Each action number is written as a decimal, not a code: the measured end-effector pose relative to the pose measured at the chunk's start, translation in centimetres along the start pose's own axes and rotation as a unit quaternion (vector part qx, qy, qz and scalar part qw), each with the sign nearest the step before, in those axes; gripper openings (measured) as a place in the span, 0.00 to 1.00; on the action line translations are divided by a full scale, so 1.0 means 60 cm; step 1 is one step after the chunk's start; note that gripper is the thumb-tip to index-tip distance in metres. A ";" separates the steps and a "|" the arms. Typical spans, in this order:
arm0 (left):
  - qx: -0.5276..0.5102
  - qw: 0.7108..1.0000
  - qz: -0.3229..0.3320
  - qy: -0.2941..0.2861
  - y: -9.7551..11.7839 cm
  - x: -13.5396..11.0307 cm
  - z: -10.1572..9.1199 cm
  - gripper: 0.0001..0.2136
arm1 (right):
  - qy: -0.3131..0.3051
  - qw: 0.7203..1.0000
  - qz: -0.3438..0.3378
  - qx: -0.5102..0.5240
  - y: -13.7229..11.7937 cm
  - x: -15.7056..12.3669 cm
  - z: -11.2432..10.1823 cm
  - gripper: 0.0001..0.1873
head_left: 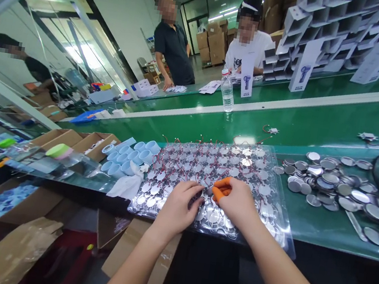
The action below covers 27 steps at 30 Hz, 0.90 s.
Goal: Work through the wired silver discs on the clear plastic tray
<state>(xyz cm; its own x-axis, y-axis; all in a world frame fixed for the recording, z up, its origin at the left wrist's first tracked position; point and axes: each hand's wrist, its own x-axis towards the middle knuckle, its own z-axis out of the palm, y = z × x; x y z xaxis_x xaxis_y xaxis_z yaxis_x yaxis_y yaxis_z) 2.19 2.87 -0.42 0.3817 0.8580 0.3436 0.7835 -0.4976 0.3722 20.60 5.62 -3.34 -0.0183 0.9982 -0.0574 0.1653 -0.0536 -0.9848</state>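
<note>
A clear plastic tray (281, 219) lies on the green bench, filled with rows of round silver parts (264, 190) that carry thin red wires. Over the middle of its near half, my left hand (179, 207) has its thumb and fingers curled together around something too small to make out. Just to its right, my right hand (238, 200) wears orange finger covers (222, 189) on its thumb and forefinger, which are pinched together. Whatever sits between those fingertips is hidden. Both hands almost meet above the parts.
Loose silver discs (329, 181) are heaped right of the tray. Light blue plastic rings (129, 156) and a white cloth (127, 186) lie left. A black cable (376, 176) curves at the right edge. Beyond stand a water bottle (228, 93), white boxes (305, 67) and several people.
</note>
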 end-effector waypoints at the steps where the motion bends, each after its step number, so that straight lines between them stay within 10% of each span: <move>1: -0.006 1.000 -0.008 0.003 0.000 0.000 0.000 0.13 | -0.002 1.000 0.001 0.001 0.000 0.000 0.001 0.06; 27: -0.173 0.974 -0.129 0.065 -0.018 -0.021 0.020 0.11 | -0.012 0.993 0.067 0.092 -0.009 -0.005 0.010 0.06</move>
<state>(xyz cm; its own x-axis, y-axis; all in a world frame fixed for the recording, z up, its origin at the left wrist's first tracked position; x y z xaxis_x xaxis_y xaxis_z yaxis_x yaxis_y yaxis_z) 1.48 2.50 -2.29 0.1115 0.9478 0.2988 0.6249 -0.3007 0.7204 19.91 5.35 -2.92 -0.0327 0.9807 -0.1927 -0.0160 -0.1933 -0.9810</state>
